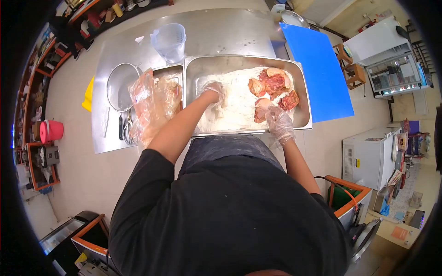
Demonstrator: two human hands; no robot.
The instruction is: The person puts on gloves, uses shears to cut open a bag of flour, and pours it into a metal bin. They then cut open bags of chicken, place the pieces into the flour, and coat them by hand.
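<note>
A deep steel pan (305, 99) holds a layer of white flour (237, 92) and several pieces of raw chicken (272, 80), grouped at its right side. My left hand (213, 92), in a clear plastic glove, is down in the flour on the pan's left; its fingers are partly hidden. In a similar glove, my right hand (279, 122) reaches over the pan's near right edge. Its fingers close on a pale-skinned chicken piece (261, 109) nearest me.
Left of the pan, plastic bags with raw meat (152, 99) lie over a smaller steel tray (169, 70). A clear measuring jug (169, 43), a round sieve (123, 87) and scissors (127, 129) rest on the steel table (221, 32). A blue board (317, 69) lies at right.
</note>
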